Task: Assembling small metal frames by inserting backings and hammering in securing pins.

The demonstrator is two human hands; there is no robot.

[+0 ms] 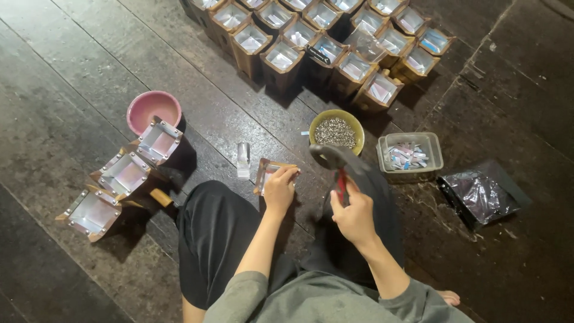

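Observation:
My left hand (pixel 280 190) grips the near edge of a small wooden box with a shiny metal lining (pixel 267 170), standing on the dark plank floor just past my knee. My right hand (pixel 355 210) is closed around the red handle of a hammer (pixel 336 158), whose dark head is raised near the box, to its right. A yellow-green bowl (pixel 337 118) full of small silvery nails sits right behind the hammer head. A small shiny metal piece (pixel 243 157) lies on the floor to the left of the box.
Three metal-lined wooden boxes (pixel 124 174) lie in a row at the left beside a pink bowl (pixel 153 107). Several more such boxes (pixel 323 42) stand in rows at the back. A clear tub of paper strips (pixel 411 172) and a dark plastic bag (pixel 482 194) sit at the right.

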